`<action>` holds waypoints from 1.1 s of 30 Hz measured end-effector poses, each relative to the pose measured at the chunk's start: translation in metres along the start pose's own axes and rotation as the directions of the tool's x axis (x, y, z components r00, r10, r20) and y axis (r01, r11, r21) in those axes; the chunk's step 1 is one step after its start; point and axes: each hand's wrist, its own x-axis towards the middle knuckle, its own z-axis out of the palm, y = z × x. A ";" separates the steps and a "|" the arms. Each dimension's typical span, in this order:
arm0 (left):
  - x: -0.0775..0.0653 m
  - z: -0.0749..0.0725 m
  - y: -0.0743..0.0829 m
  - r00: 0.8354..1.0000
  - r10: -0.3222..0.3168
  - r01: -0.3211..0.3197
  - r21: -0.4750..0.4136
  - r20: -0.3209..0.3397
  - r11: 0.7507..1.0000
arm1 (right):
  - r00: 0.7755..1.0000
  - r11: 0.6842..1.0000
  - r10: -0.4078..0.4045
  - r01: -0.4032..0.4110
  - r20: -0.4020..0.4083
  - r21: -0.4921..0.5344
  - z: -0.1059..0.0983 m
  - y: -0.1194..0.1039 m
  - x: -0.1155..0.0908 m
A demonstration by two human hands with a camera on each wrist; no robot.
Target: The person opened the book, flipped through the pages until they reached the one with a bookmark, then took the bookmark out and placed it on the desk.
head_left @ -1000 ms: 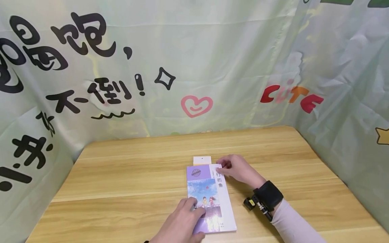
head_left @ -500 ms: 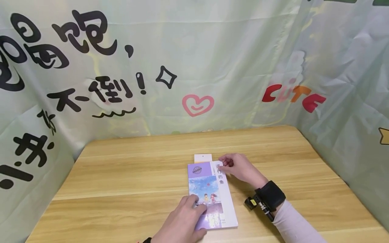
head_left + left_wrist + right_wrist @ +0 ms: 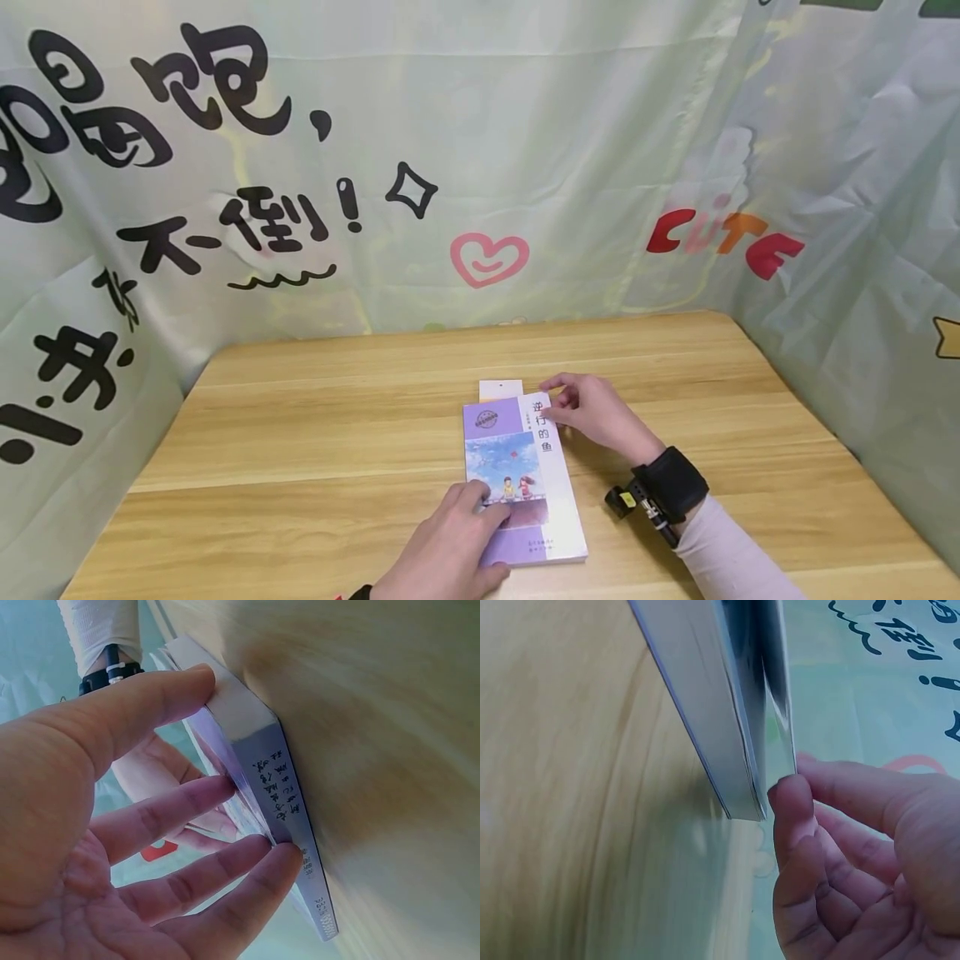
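A paperback book [image 3: 504, 457] with a purple and white cover and a picture of two figures lies on the wooden table. Near its lower left corner my left hand [image 3: 450, 546] rests, fingers extended over the cover; in the left wrist view the fingertips touch beside the printed spine [image 3: 277, 780] and the thumb lies at the bottom edge. At the top right corner, my right hand [image 3: 600, 412] pinches the front cover [image 3: 786, 697] between thumb and forefinger. The right wrist view has that cover bent away from the page block [image 3: 697, 697].
A white card [image 3: 500, 389] with a small hole sticks out from the book's top edge. The wooden table [image 3: 315, 442] is enclosed by a pale green printed cloth [image 3: 585, 150] at the back and sides. A camera strap [image 3: 667, 485] sits on the right wrist.
My right hand has risen slightly with the cover corner, which now lifts a little off the pages. The left hand stays on the book.
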 end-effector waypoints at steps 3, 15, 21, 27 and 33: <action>0.000 0.001 0.000 1.000 0.000 0.000 0.000 -0.003 1.000 | 1.000 0.999 0.005 -0.006 0.026 0.035 -0.001 0.001 -0.001; -0.002 0.002 0.000 1.000 -0.005 0.004 -0.013 -0.016 1.000 | 0.994 0.995 0.035 -0.044 0.100 0.090 -0.004 0.005 -0.014; -0.003 0.001 -0.001 1.000 0.003 -0.004 -0.033 -0.029 0.999 | 0.991 0.993 0.009 -0.025 0.130 0.118 -0.008 0.006 -0.020; -0.004 0.001 -0.003 0.992 0.026 -0.033 -0.057 -0.120 0.998 | 0.989 0.993 -0.032 0.016 0.146 0.114 -0.011 0.005 -0.024; 0.001 -0.005 -0.003 0.991 0.020 -0.031 -0.080 -0.135 0.996 | 0.984 0.991 -0.071 0.051 0.161 0.124 -0.013 0.003 -0.025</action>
